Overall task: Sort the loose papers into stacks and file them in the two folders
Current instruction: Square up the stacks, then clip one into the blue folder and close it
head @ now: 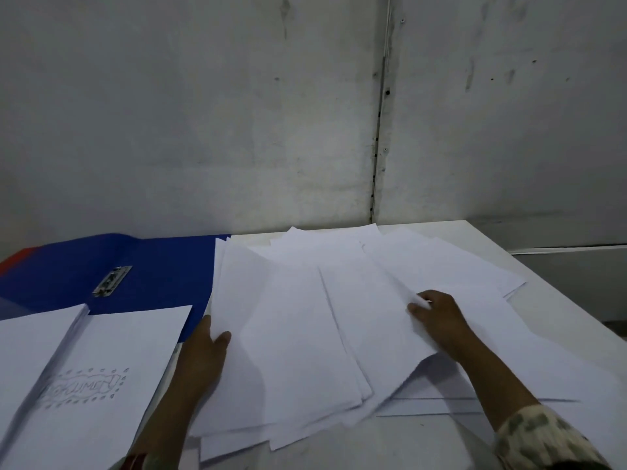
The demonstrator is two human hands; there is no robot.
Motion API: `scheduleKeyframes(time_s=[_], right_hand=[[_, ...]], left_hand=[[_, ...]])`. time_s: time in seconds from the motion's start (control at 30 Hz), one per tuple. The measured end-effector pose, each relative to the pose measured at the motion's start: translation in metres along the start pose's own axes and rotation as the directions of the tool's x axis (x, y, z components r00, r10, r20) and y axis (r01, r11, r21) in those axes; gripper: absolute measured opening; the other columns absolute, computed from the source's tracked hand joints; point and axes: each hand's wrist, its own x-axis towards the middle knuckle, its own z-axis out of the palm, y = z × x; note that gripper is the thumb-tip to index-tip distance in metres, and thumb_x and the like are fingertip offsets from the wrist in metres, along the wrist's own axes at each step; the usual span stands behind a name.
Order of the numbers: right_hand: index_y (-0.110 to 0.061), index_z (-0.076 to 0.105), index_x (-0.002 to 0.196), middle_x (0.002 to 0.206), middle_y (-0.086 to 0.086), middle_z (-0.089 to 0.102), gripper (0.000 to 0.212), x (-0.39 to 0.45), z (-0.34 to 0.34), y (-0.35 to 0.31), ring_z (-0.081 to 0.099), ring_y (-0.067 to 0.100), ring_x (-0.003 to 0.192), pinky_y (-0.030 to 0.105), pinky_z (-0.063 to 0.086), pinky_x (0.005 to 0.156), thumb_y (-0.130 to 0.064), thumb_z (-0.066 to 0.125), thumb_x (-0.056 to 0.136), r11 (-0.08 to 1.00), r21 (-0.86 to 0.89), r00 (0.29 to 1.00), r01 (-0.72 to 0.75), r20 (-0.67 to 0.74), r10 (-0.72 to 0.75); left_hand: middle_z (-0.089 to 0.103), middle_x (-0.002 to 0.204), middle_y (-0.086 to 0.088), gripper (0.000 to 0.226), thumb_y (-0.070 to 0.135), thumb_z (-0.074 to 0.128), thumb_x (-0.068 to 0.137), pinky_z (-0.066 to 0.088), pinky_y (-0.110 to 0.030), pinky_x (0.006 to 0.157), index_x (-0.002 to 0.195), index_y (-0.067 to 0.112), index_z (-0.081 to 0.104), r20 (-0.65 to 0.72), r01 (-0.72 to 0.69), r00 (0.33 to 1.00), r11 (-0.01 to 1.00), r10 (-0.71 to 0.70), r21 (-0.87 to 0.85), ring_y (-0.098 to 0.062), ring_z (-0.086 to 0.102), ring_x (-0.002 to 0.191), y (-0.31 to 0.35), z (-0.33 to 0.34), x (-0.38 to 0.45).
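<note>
Fingers of the right hand (437, 320) are curled and pinched on the edge of a white sheet, lifting it slightly off the loose papers (305, 334). The left hand (207, 351) lies flat, fingers extended, thumb pressing the left margin of the same spread; it grips nothing.

The papers lie fanned and overlapping across the table (475, 232). At left, a blue folder (152, 266) lies open with its metal clip (112, 281) exposed; two squared stacks (101, 368) rest on it, one bearing a drawn label. A red edge shows at far left, possibly the second folder.

Judgement: sorting is under way, filing not begun. The next move calls for separating a single sheet cleanly.
</note>
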Motion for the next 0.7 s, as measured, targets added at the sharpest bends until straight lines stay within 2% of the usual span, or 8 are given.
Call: scheduleKeyframes(time_s=[0.07,0.13,0.2,0.3,0.4,0.5,0.63,0.7], right_hand=[[0.012,0.061,0.092,0.079,0.019,0.057,0.019,-0.003,-0.012,0.011,0.048,0.022,0.06,0.027,0.036,0.055,-0.005,0.053,0.089,0.985,0.146,0.989,-0.094,-0.096,0.109],[0.017,0.055,0.108,0.099,0.029,0.061,0.028,-0.004,-0.023,0.022,0.055,0.03,0.076,0.031,0.045,0.065,-0.005,0.05,0.092,0.951,0.271,0.965,-0.147,-0.172,0.198],[0.007,0.053,0.123,0.126,0.019,0.056,0.034,-0.005,-0.031,0.027,0.054,0.036,0.11,0.036,0.044,0.093,-0.009,0.051,0.093,0.907,0.378,0.929,-0.184,-0.234,0.286],[0.0,0.048,0.132,0.13,0.006,0.052,0.042,-0.002,-0.042,0.039,0.047,0.032,0.123,0.038,0.037,0.103,-0.014,0.054,0.093,0.845,0.49,0.891,-0.215,-0.257,0.375],[-0.004,0.047,0.134,0.139,0.013,0.048,0.046,-0.003,-0.041,0.04,0.046,0.034,0.125,0.043,0.038,0.106,-0.019,0.057,0.091,0.835,0.491,0.894,-0.247,-0.216,0.392],[-0.004,0.043,0.137,0.142,0.014,0.044,0.05,-0.009,-0.031,0.031,0.044,0.034,0.126,0.038,0.037,0.104,-0.018,0.057,0.092,0.861,0.448,0.932,-0.24,-0.142,0.334],[-0.004,0.052,0.128,0.126,0.014,0.055,0.039,-0.021,-0.007,0.014,0.054,0.026,0.096,0.029,0.042,0.084,-0.012,0.057,0.091,0.945,0.283,0.98,-0.162,-0.066,0.187],[-0.003,0.049,0.131,0.131,0.013,0.054,0.041,-0.025,0.006,0.008,0.054,0.028,0.109,0.028,0.042,0.09,-0.009,0.054,0.092,0.979,0.179,0.994,-0.102,-0.021,0.108]], left_hand=[[0.04,0.144,-0.016,0.051,0.011,0.044,0.096,0.028,-0.039,0.109,0.143,0.005,0.028,-0.031,-0.007,0.999,1.0,0.008,0.005,-0.033,0.039,0.13,-0.003,-0.003,0.003],[0.043,0.141,-0.018,0.049,0.013,0.044,0.096,0.03,-0.041,0.108,0.142,0.004,0.031,-0.035,0.0,0.999,0.998,0.002,0.056,-0.036,0.041,0.128,-0.003,-0.006,0.006],[0.046,0.139,-0.019,0.046,0.014,0.043,0.096,0.032,-0.044,0.107,0.14,0.004,0.034,-0.045,-0.008,0.999,0.994,0.013,0.111,-0.038,0.043,0.126,-0.003,-0.011,0.008],[0.047,0.137,-0.02,0.044,0.014,0.043,0.096,0.032,-0.045,0.106,0.138,0.003,0.036,-0.036,-0.003,0.999,0.989,0.009,0.149,-0.039,0.043,0.126,-0.002,-0.015,0.009],[0.046,0.139,-0.019,0.046,0.013,0.045,0.095,0.032,-0.043,0.106,0.14,0.004,0.034,-0.004,0.01,1.0,0.991,-0.01,0.136,-0.037,0.042,0.127,-0.003,-0.013,0.01],[0.043,0.141,-0.017,0.049,0.012,0.046,0.095,0.03,-0.038,0.108,0.14,0.002,0.032,0.025,0.032,0.999,0.996,-0.034,0.081,-0.034,0.041,0.128,0.0,-0.001,0.008],[0.04,0.142,-0.02,0.048,0.011,0.046,0.095,0.029,-0.035,0.106,0.139,-0.003,0.032,0.07,0.055,0.996,0.997,-0.058,0.05,-0.034,0.039,0.13,0.01,0.016,0.005],[0.036,0.146,-0.019,0.049,0.016,0.042,0.097,0.027,-0.035,0.109,0.14,-0.002,0.029,0.085,0.066,0.994,0.997,-0.069,0.043,-0.033,0.035,0.133,0.011,0.02,0.005]])
